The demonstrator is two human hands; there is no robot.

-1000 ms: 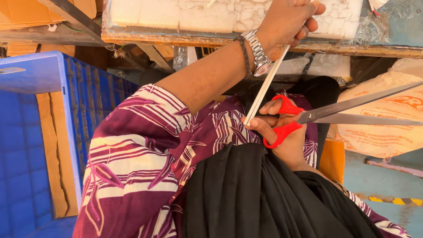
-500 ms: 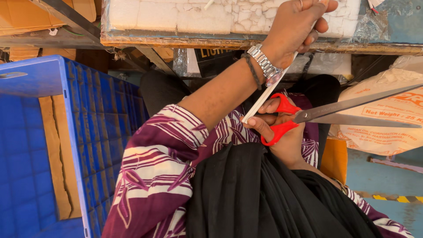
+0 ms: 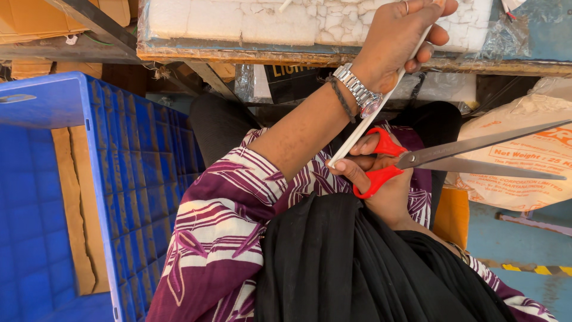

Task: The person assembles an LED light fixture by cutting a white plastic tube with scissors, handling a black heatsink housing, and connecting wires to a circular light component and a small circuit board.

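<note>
My left hand, with a metal watch on the wrist, reaches forward to the edge of a wooden bench and grips a thin white stick. The stick slants down from that hand to my lap, and its lower end touches my right fingers. My right hand holds red-handled scissors over my lap. Their long steel blades point right and are slightly apart, with nothing between them. A maroon patterned sleeve and black cloth cover my lap.
A blue plastic crate with cardboard inside stands at my left. A cracked white foam slab lies on the wooden bench edge ahead. A printed sack lies at the right, on a blue floor with a yellow-black stripe.
My left forearm has shifted a little to the right, and the view has slid so that more of the crate shows. The scissors and the stick keep their places.
</note>
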